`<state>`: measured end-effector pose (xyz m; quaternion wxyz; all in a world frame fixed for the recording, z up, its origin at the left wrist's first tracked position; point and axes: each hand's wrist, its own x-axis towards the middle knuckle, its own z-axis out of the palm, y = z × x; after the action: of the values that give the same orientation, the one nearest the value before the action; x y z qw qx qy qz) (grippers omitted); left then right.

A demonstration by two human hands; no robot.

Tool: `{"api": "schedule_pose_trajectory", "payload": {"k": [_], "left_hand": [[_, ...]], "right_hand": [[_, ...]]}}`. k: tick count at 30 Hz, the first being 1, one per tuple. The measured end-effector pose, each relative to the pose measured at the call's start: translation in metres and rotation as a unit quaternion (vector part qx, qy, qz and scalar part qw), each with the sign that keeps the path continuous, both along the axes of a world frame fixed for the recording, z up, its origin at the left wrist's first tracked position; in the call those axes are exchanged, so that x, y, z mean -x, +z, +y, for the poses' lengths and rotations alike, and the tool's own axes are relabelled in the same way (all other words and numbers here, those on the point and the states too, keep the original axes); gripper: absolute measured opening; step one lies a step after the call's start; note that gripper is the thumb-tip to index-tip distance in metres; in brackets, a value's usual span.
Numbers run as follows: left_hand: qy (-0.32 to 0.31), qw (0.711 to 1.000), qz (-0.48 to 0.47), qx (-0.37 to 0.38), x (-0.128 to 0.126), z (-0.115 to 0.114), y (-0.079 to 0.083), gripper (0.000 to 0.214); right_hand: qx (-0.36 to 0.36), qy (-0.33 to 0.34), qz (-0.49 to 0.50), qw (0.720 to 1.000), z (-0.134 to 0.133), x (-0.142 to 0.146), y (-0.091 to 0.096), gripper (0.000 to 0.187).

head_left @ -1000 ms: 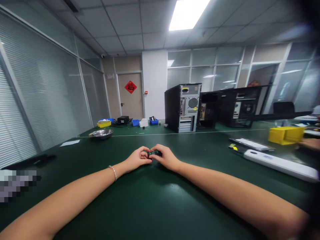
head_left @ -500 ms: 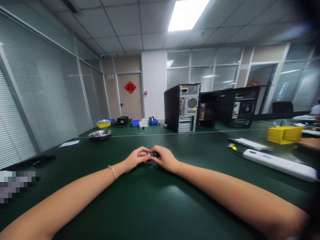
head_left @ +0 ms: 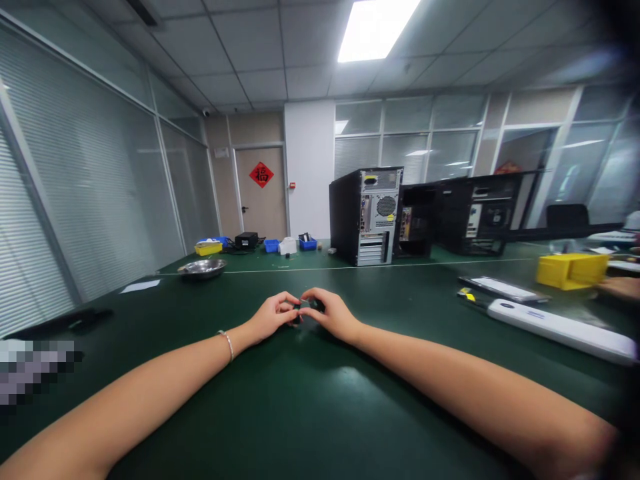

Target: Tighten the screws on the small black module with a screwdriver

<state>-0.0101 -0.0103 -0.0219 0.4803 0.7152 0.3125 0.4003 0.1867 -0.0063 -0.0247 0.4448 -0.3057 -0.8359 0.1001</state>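
Both my arms reach forward over a dark green table (head_left: 310, 400). My left hand (head_left: 273, 316) and my right hand (head_left: 333, 313) meet at the table's middle, fingers curled in a pinch around a small dark part (head_left: 303, 309). The part is mostly hidden by the fingertips, so its shape is unclear. A thin bracelet (head_left: 227, 343) circles my left wrist.
A black computer tower (head_left: 367, 215) and an open case (head_left: 465, 213) stand behind the hands. A white power strip (head_left: 560, 330) and a yellow bin (head_left: 570, 270) lie at right, beside another person's hand (head_left: 623, 287). At far left are a metal bowl (head_left: 203, 268) and small bins (head_left: 209, 248).
The fingertips have shifted slightly around the small part. The arms stay where they were.
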Motion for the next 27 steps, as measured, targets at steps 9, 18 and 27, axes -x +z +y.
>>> {"api": "schedule_pose_trajectory", "payload": {"k": [9, 18, 27], "left_hand": [[0.061, 0.998, -0.01, -0.026, 0.005, 0.014, -0.007, 0.036], [0.061, 0.994, 0.037, -0.079, 0.004, 0.014, -0.007, 0.035], [0.008, 0.999, -0.029, -0.037, 0.004, 0.017, -0.014, 0.036]], "right_hand": [[0.021, -0.064, -0.05, 0.996, 0.006, 0.002, -0.003, 0.03], [0.02, -0.09, -0.101, 0.991, 0.006, 0.001, -0.002, 0.029], [0.029, -0.106, -0.156, 0.982, 0.002, 0.002, -0.001, 0.032]]}}
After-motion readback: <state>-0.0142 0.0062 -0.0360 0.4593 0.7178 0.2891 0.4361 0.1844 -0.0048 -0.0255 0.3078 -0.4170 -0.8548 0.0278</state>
